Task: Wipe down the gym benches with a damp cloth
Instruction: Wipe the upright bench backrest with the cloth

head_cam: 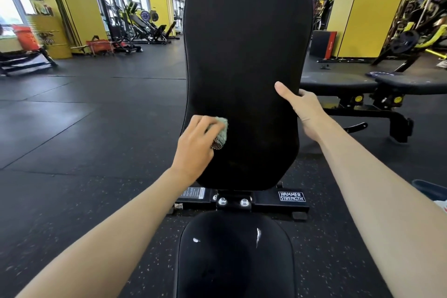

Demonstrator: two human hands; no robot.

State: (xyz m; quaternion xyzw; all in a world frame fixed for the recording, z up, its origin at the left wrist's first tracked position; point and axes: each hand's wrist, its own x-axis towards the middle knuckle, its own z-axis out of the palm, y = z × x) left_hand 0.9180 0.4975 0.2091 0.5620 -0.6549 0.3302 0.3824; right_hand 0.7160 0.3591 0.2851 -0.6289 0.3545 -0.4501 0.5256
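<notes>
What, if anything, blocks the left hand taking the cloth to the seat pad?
Probably nothing, so yes: the left hand holds the cloth low on the backrest, and the seat pad lies just below, the way open.

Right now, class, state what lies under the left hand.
A crumpled green cloth lies there against the backrest pad; the left hand covers most of it.

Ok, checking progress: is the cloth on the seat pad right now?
No, the left hand holds the cloth against the lower backrest, above the seat pad.
</notes>
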